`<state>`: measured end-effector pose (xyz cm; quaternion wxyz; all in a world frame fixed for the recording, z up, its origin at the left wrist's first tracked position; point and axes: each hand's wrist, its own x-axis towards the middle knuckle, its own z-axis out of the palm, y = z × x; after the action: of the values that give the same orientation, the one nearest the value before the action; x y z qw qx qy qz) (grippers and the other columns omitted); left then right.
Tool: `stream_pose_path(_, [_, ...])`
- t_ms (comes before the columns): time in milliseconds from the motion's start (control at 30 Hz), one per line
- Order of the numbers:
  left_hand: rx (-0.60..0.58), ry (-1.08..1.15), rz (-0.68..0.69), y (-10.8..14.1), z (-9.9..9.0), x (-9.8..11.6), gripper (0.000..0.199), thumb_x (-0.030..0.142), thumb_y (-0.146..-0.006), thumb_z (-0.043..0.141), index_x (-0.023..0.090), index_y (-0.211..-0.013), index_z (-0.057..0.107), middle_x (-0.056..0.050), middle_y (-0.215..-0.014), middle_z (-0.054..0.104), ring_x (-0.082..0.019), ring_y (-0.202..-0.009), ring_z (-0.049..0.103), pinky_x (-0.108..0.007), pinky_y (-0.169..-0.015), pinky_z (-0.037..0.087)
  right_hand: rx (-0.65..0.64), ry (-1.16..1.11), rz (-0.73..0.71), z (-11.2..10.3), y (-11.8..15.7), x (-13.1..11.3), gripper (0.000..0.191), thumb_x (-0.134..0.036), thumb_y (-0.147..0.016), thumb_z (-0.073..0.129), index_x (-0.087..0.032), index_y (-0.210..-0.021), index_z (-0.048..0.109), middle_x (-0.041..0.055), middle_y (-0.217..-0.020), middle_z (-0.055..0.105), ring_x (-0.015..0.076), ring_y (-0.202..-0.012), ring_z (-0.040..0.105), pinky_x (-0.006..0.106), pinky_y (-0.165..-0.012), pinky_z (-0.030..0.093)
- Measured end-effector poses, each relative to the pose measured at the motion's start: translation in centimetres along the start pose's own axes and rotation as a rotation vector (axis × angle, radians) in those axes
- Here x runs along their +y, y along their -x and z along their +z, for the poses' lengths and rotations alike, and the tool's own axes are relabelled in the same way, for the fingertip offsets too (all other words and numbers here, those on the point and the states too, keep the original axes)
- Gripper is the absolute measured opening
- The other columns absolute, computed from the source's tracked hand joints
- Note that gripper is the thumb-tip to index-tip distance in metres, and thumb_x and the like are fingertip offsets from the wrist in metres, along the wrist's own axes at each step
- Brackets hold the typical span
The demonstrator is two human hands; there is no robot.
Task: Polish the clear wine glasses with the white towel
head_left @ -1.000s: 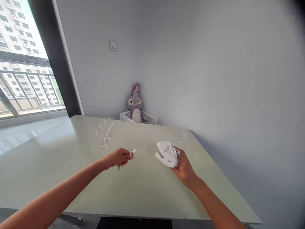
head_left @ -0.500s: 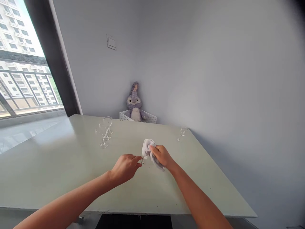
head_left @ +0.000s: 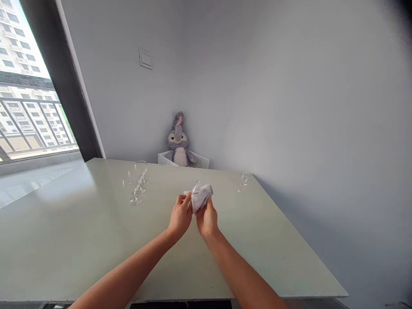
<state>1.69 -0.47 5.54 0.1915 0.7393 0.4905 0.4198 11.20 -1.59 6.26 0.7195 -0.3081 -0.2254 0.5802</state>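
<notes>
Above the middle of the pale table, a white cloth (head_left: 201, 198) is bunched around a clear glass (head_left: 197, 186), whose rounded upper part shows over the cloth. My left hand (head_left: 180, 215) has its fingers closed at the cloth's left side, where the glass's lower part is hidden. My right hand (head_left: 206, 218) grips the cloth from below and from the right. The two hands are close together, nearly touching.
Several stemmed glasses (head_left: 135, 199) stand upright at the table's left back. One more small glass (head_left: 245, 178) is near the right back edge of the table (head_left: 161, 266). Behind it, a plush toy (head_left: 180, 155) sits in a white basket (head_left: 202, 161) by the wall.
My hands have come together and moved slightly up and away from me. The cloth, earlier beside the glass in my right hand, is now wrapped around it. The view has shifted slightly.
</notes>
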Motion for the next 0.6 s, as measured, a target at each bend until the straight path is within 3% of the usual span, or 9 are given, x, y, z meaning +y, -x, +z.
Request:
stream_pose_path(133, [0.041, 0.071, 0.022, -0.1, 1.3, -0.2, 0.04, 0.014, -0.072, 0.047, 0.021, -0.11, 0.057, -0.01, -0.11, 0.047, -0.025, -0.106, 0.045, -0.04, -0.087, 0.039, -0.125, 0.163, -0.024, -0.7, 1.0, 1.5, 0.035, -0.046, -0.078, 0.053, -0.02, -0.1, 0.061, 0.0044, -0.103, 0.063, 0.0199, -0.098, 0.055, 0.032, -0.079, 0.046])
stream_pose_path(233, [-0.065, 0.195, 0.03, -0.1, 1.1, -0.4, 0.041, 0.013, -0.068, 0.052, 0.019, -0.108, 0.057, -0.011, -0.114, 0.051, -0.028, -0.123, 0.03, -0.044, -0.098, 0.028, -0.146, 0.169, 0.029, -1.5, 0.6, 1.5, 0.032, -0.042, -0.072, 0.063, -0.019, -0.095, 0.063, 0.003, -0.091, 0.066, 0.0184, -0.089, 0.058, 0.03, -0.075, 0.046])
stream_pose_path(333, [-0.357, 0.534, -0.175, -0.8, -0.5, -0.7, 0.03, 0.023, -0.069, 0.056, 0.016, -0.098, 0.06, -0.009, -0.099, 0.059, -0.027, -0.107, 0.047, -0.041, -0.088, 0.038, -0.131, 0.117, 0.172, -2.4, -0.1, 1.0, 0.03, -0.042, -0.065, 0.069, -0.017, -0.082, 0.064, 0.0021, -0.074, 0.065, 0.0174, -0.072, 0.059, 0.03, -0.065, 0.048])
stream_pose_path(400, [-0.48, 0.812, -0.297, -1.5, -1.9, -1.1, 0.029, 0.033, -0.074, 0.054, 0.015, -0.097, 0.06, -0.008, -0.095, 0.061, -0.023, -0.097, 0.053, -0.036, -0.082, 0.042, -0.207, 0.063, 0.27, -2.8, -0.2, 0.6, 0.031, -0.042, -0.065, 0.069, -0.017, -0.083, 0.064, 0.0021, -0.073, 0.065, 0.0171, -0.068, 0.059, 0.032, -0.061, 0.049])
stream_pose_path(500, [-0.541, 1.099, -0.408, -2.3, -3.2, -1.7, 0.043, 0.045, -0.078, 0.05, 0.017, -0.111, 0.053, -0.01, -0.105, 0.06, -0.022, -0.096, 0.055, -0.033, -0.08, 0.042, -0.351, 0.045, 0.369, -2.9, 0.2, 0.4, 0.031, -0.043, -0.069, 0.065, -0.017, -0.084, 0.064, 0.0021, -0.071, 0.063, 0.0166, -0.063, 0.058, 0.033, -0.056, 0.049])
stream_pose_path(600, [-0.558, 1.173, -0.463, -2.2, -3.1, -1.9, 0.05, 0.045, -0.073, 0.059, 0.018, -0.114, 0.048, -0.012, -0.107, 0.06, -0.022, -0.093, 0.058, -0.033, -0.077, 0.042, -0.355, 0.127, 0.388, -2.6, 0.6, 0.9, 0.029, -0.044, -0.068, 0.066, -0.015, -0.073, 0.062, 0.001, -0.061, 0.059, 0.0135, -0.053, 0.054, 0.027, -0.047, 0.045])
